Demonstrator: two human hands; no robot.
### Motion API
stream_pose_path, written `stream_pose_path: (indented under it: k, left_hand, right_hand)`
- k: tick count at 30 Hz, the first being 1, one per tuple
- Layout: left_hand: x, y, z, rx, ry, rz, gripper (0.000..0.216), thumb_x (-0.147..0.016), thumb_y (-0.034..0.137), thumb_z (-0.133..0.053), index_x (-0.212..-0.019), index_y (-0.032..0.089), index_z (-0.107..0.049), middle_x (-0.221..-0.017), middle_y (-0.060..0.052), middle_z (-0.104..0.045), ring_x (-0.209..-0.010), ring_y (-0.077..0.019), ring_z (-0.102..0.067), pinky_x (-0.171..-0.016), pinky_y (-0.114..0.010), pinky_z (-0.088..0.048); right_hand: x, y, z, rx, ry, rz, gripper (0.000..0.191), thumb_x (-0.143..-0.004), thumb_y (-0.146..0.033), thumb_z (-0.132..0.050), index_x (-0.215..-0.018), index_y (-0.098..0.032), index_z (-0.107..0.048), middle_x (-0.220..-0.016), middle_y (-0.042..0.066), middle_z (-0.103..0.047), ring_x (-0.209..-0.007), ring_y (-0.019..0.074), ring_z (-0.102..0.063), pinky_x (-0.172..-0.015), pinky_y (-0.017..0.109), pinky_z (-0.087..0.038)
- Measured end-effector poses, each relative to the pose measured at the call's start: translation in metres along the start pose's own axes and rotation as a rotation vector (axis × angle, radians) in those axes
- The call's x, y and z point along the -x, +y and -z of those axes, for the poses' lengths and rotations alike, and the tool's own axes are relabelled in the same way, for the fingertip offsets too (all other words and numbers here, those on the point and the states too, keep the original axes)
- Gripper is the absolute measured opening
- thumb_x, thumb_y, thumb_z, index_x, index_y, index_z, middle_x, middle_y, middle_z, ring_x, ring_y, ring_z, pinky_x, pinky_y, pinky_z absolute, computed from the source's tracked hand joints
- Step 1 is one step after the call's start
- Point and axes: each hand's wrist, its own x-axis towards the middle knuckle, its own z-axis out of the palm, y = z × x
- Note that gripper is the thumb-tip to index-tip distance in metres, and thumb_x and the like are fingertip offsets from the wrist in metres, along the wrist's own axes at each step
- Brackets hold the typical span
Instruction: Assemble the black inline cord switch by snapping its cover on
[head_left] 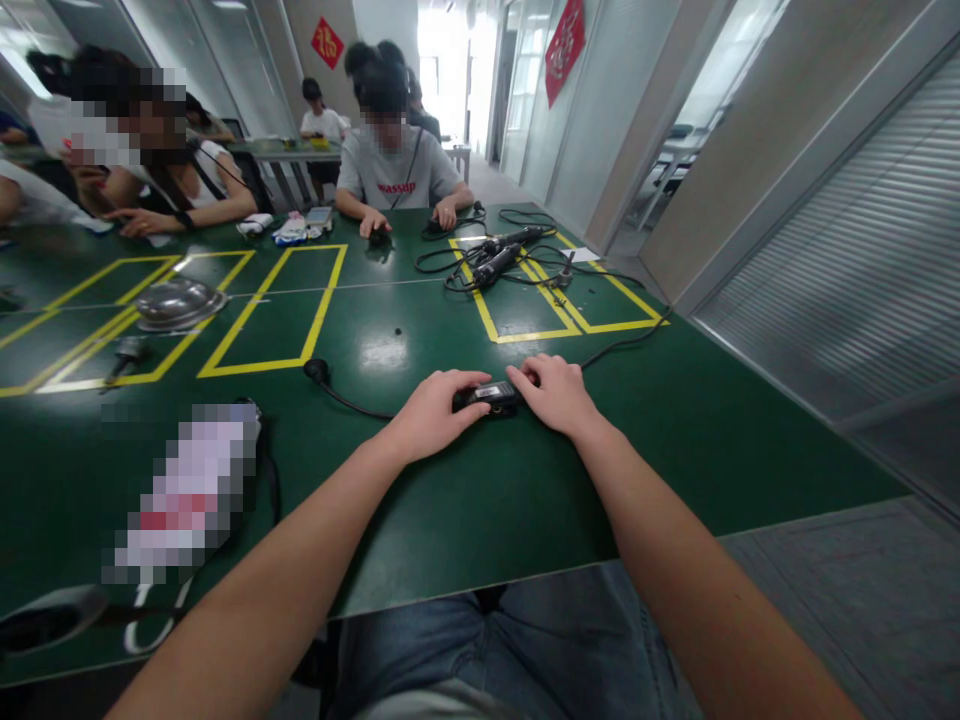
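A black power adapter (493, 394) with a pale label on top lies on the green table in front of me. My left hand (441, 408) grips its left end, thumb along the near side and fingers over the far side. At the other end, my right hand (553, 393) has its thumb and fingers closed around the adapter's right end, where part of the grip is hidden. From beneath my left hand a black cord runs left to a round black plug (317, 371). Another thin cable (626, 345) leads from my right hand toward the back right.
Yellow tape rectangles mark the green table (720, 450). Black handheld tools (499, 265) with tangled cords lie at the back right. A metal bowl-like part (180, 302) and a small dark tool (129, 358) are left. A blurred-out pouch (187, 490) lies nearer. Other people (401, 165) sit across and left.
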Motion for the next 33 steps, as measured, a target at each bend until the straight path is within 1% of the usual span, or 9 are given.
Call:
stream_pose_path:
  k: [2, 4, 8, 11, 15, 19, 21, 25, 33]
  left_hand:
    - [-0.002, -0.004, -0.001, 0.003, 0.068, 0.084, 0.037, -0.103, 0.025, -0.071, -0.140, 0.024, -0.071, -0.129, -0.008, -0.081, -0.115, -0.0246, -0.077, -0.100, -0.038, -0.062]
    - [-0.003, -0.009, 0.001, -0.037, 0.149, 0.185, 0.029, -0.104, 0.025, -0.068, -0.133, 0.022, -0.069, -0.127, -0.010, -0.080, -0.116, -0.0274, -0.075, -0.099, -0.041, -0.062]
    - [-0.001, -0.019, 0.008, -0.171, 0.222, 0.332, 0.015, -0.101, 0.027, -0.071, -0.114, 0.022, -0.068, -0.111, -0.012, -0.079, -0.111, -0.0338, -0.072, -0.097, -0.050, -0.060]
    - [0.002, -0.017, 0.013, -0.253, 0.206, 0.338, 0.008, -0.100, 0.026, -0.072, -0.107, 0.022, -0.070, -0.108, -0.013, -0.078, -0.110, -0.0355, -0.070, -0.096, -0.052, -0.060]
    - [0.004, -0.002, 0.018, -0.360, 0.207, 0.264, 0.014, -0.104, 0.030, -0.065, -0.104, 0.022, -0.076, -0.135, -0.016, -0.074, -0.126, -0.0366, -0.064, -0.106, -0.054, -0.057]
    - [0.004, 0.012, 0.018, -0.436, 0.085, 0.215, 0.034, -0.111, 0.034, -0.053, -0.094, 0.020, -0.079, -0.102, -0.014, -0.079, -0.104, -0.0324, -0.071, -0.096, -0.048, -0.060]
    - [0.004, 0.015, 0.017, -0.461, 0.017, 0.218, 0.040, -0.112, 0.035, -0.051, -0.090, 0.020, -0.080, -0.095, -0.013, -0.079, -0.097, -0.0310, -0.073, -0.091, -0.044, -0.061]
    - [0.003, 0.018, 0.017, -0.492, -0.079, 0.233, 0.044, -0.113, 0.037, -0.047, -0.094, 0.020, -0.082, -0.099, -0.014, -0.083, -0.099, -0.0305, -0.078, -0.088, -0.040, -0.062]
    - [0.004, 0.028, 0.017, -0.531, -0.199, 0.241, 0.045, -0.117, 0.037, -0.041, -0.110, 0.017, -0.081, -0.116, -0.018, -0.084, -0.113, -0.0343, -0.081, -0.097, -0.043, -0.062]
  right_hand:
    - [0.000, 0.001, 0.000, -0.002, -0.007, -0.004, 0.045, -0.111, -0.052, -0.050, -0.079, -0.025, -0.065, -0.091, 0.008, -0.071, -0.092, 0.0276, -0.061, -0.084, 0.040, -0.039]
    - [-0.001, 0.002, 0.000, -0.007, -0.016, -0.007, 0.043, -0.111, -0.050, -0.051, -0.079, -0.024, -0.065, -0.091, 0.007, -0.071, -0.091, 0.0272, -0.060, -0.083, 0.039, -0.039]
    - [-0.002, 0.003, 0.002, -0.022, -0.032, 0.001, 0.043, -0.109, -0.048, -0.052, -0.075, -0.025, -0.064, -0.087, 0.006, -0.069, -0.089, 0.0268, -0.060, -0.082, 0.039, -0.040]
    - [-0.002, 0.004, 0.003, -0.032, -0.045, 0.024, 0.048, -0.109, -0.049, -0.051, -0.069, -0.025, -0.061, -0.081, 0.006, -0.066, -0.086, 0.0264, -0.059, -0.080, 0.038, -0.040]
    - [-0.003, 0.004, 0.005, -0.037, -0.066, 0.060, 0.054, -0.109, -0.052, -0.049, -0.063, -0.026, -0.058, -0.076, 0.006, -0.063, -0.082, 0.0259, -0.057, -0.078, 0.039, -0.041]
    - [-0.002, 0.004, 0.006, -0.030, -0.078, 0.073, 0.056, -0.108, -0.055, -0.051, -0.060, -0.026, -0.057, -0.075, 0.006, -0.063, -0.082, 0.0259, -0.057, -0.076, 0.039, -0.040]
    - [-0.002, 0.004, 0.006, -0.025, -0.083, 0.074, 0.057, -0.107, -0.056, -0.053, -0.059, -0.026, -0.057, -0.075, 0.007, -0.063, -0.082, 0.0259, -0.057, -0.076, 0.039, -0.039]
    - [-0.001, 0.002, 0.007, -0.012, -0.087, 0.071, 0.058, -0.107, -0.055, -0.053, -0.057, -0.025, -0.056, -0.075, 0.007, -0.063, -0.083, 0.0259, -0.057, -0.076, 0.039, -0.039]
    - [0.002, -0.006, 0.008, 0.021, -0.073, 0.060, 0.059, -0.105, -0.055, -0.063, -0.055, -0.026, -0.050, -0.074, 0.006, -0.060, -0.082, 0.0262, -0.058, -0.075, 0.039, -0.038]
